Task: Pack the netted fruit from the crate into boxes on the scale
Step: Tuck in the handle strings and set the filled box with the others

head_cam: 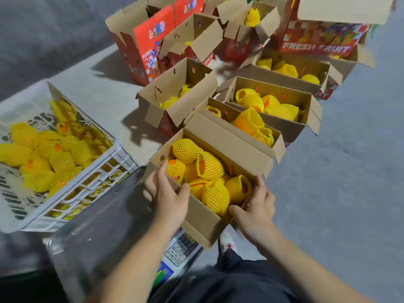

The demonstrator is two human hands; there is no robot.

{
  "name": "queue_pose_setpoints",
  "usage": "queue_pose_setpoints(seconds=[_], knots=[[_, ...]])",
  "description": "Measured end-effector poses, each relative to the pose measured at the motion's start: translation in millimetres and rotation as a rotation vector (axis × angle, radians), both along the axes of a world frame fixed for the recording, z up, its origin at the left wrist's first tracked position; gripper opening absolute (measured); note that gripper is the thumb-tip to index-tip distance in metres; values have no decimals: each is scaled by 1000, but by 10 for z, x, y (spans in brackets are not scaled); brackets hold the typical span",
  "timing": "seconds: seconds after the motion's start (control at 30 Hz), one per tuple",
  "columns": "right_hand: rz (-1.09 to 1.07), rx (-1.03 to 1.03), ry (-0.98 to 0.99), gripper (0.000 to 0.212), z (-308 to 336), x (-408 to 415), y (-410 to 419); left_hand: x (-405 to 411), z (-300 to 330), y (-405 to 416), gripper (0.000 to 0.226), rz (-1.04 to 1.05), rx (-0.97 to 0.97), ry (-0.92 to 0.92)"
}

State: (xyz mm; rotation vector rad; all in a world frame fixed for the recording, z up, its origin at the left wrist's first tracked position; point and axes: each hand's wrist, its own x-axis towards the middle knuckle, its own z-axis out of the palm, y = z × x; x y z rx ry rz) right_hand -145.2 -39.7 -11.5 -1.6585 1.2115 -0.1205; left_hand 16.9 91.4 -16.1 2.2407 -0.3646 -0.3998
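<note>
An open cardboard box (pixel 202 217) full of fruit in yellow foam nets (pixel 209 167) sits just off the right edge of the steel scale platform (pixel 98 228). My left hand (pixel 168 193) grips its near-left wall, thumb over the rim. At the box's near-right corner my right hand (pixel 254 209) holds the wall, fingers curled round the edge. The white plastic crate (pixel 65 202) at the left holds several more netted fruit (pixel 41 152). The scale's keypad (pixel 178 250) shows below the box.
Several other open boxes with netted fruit stand behind on the grey floor, the nearest one (pixel 282 130) touching the held box. Red printed cartons (pixel 144 42) stand at the back. My shoe (pixel 227 241) and dark trousers are below the box. Bare floor lies to the right.
</note>
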Motion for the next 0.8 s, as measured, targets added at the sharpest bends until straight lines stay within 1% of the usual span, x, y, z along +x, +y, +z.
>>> queue_pose_setpoints(seconds=[0.1,0.17,0.23,0.27,0.3,0.37,0.4,0.47,0.53,0.63,0.73,0.8], knots=[[119,-220,112,103,18,90,7,-343,19,178,83,71,-166,324],[171,-453,167,93,40,169,-3,-427,-7,235,86,-2,-196,475],[269,-648,115,76,59,246,52,-423,-13,288,83,-65,-192,496],[365,-700,83,69,61,280,101,-404,-10,303,78,-55,-220,495],[493,-726,76,66,60,316,160,-381,-3,316,74,-24,-267,508],[737,-734,152,65,14,387,280,-336,3,334,70,41,-356,541],[799,-747,213,59,-28,424,315,-323,3,331,70,58,-374,553],[787,-813,276,40,-83,499,309,-312,-12,296,74,59,-411,595],[710,-824,234,30,-93,537,241,-285,-14,214,77,33,-479,669],[572,-797,96,22,-88,539,83,-213,12,64,79,-1,-505,693],[534,-804,104,20,-87,549,49,-183,18,-41,77,32,-487,678],[525,-813,129,21,-86,567,92,-239,24,-83,74,26,-421,630]])
